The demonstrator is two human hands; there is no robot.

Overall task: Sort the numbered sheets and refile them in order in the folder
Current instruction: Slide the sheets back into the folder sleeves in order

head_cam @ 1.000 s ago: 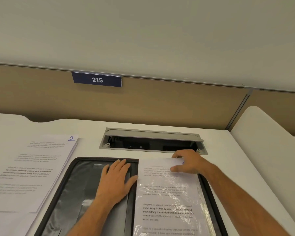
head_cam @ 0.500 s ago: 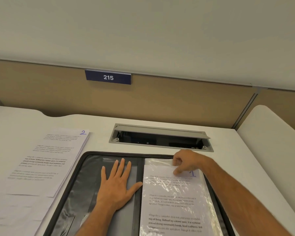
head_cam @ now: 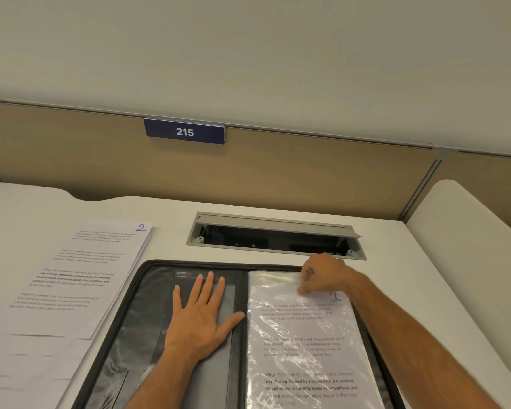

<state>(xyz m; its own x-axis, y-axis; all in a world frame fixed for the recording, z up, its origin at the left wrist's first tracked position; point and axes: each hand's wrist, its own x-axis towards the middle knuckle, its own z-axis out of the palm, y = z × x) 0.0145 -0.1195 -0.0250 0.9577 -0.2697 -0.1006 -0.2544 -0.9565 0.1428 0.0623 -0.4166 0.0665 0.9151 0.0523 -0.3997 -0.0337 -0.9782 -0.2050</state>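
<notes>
Sheet 1 point(head_cam: 307, 335) slid deeper into folder point(head_cam: 148, 290); right hand point(head_cam: 322, 274) pinches it, left hand point(head_cam: 202, 314) spread.

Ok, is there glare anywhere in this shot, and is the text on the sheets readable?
Head view: glare streaks the crinkled plastic sleeve over sheet 1, washing out parts of its text; only the bold lines near the bottom read. The stack marked 2 is glare-free, but its print is too small and slanted to read. The wide lens bows the desk edge.

The folder point(head_cam: 148, 293) is black with grey inner panels; the sheets point(head_cam: 80, 278) are white with black print and blue handwritten numbers; the bench point(head_cam: 396, 276) is white; the sign point(head_cam: 184, 131) is navy with white digits; the partition point(head_cam: 307, 175) is tan.
</notes>
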